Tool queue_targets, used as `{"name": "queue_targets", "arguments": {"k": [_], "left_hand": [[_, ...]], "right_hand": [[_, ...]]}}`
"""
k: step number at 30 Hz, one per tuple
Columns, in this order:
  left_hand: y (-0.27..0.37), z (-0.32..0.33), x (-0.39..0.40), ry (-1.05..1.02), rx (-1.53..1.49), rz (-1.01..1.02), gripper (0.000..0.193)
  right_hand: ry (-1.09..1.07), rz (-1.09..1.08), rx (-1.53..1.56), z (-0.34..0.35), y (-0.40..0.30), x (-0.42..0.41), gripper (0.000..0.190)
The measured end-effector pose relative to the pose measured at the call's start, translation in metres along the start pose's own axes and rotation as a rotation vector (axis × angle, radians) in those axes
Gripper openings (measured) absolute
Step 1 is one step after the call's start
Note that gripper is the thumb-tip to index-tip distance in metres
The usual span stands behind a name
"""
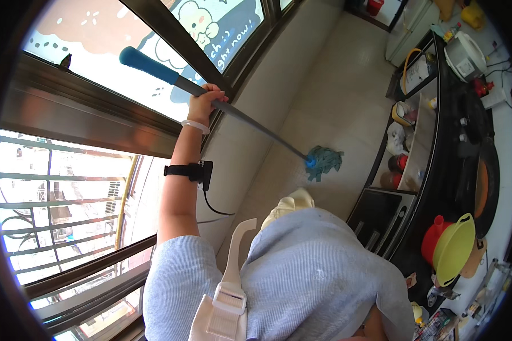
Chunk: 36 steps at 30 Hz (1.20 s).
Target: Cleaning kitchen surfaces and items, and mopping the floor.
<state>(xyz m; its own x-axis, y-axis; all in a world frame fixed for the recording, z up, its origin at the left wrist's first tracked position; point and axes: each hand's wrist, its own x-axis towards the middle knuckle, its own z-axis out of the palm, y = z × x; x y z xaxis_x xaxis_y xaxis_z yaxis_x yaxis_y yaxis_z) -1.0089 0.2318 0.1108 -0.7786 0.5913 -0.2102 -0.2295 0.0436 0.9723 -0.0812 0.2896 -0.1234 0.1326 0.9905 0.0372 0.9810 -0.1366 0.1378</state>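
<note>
My left hand [207,104] is closed around the grey pole [256,125] of a mop, just below its blue handgrip [149,65]. The pole slants down and away to the right. At its far end the teal mop head [324,162], with a blue socket, lies spread on the pale tiled floor [320,106]. A translucent bangle [195,126] circles my left wrist, and a black strapped device [196,172] with a cable sits on the forearm. My right hand is out of view; only a bit of bare arm shows at the bottom right.
Windows [111,85] and a tiled wall [247,140] run along the left. On the right stands a black-edged counter [429,179] with open shelves and an oven-like appliance [379,217]. It bears a rice cooker [465,55], a pan [484,192] and a yellow-green basket [454,251].
</note>
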Motion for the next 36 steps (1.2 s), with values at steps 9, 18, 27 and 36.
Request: {"name": "queue_targets", "arguments": {"k": [9,18,27,36], "left_hand": [[0.023,0.005,0.014,-0.120,0.042,-0.011,0.010],[0.033,0.003,0.015,-0.154,0.066,-0.032,0.008],[-0.058,-0.025,0.027,0.010,0.030,-0.129,0.018],[-0.046,-0.023,-0.045,-0.332,0.725,-0.178,0.041]], "right_hand": [[0.192,-0.138,0.206,-0.057,-0.049,-0.018,0.085],[0.061,-0.025,0.163,-0.093,-0.084,-0.019,0.082],[-0.078,0.147,0.081,-0.061,-0.067,-0.024,0.088],[0.456,-0.727,0.252,-0.032,-0.093,0.094,0.077]]}}
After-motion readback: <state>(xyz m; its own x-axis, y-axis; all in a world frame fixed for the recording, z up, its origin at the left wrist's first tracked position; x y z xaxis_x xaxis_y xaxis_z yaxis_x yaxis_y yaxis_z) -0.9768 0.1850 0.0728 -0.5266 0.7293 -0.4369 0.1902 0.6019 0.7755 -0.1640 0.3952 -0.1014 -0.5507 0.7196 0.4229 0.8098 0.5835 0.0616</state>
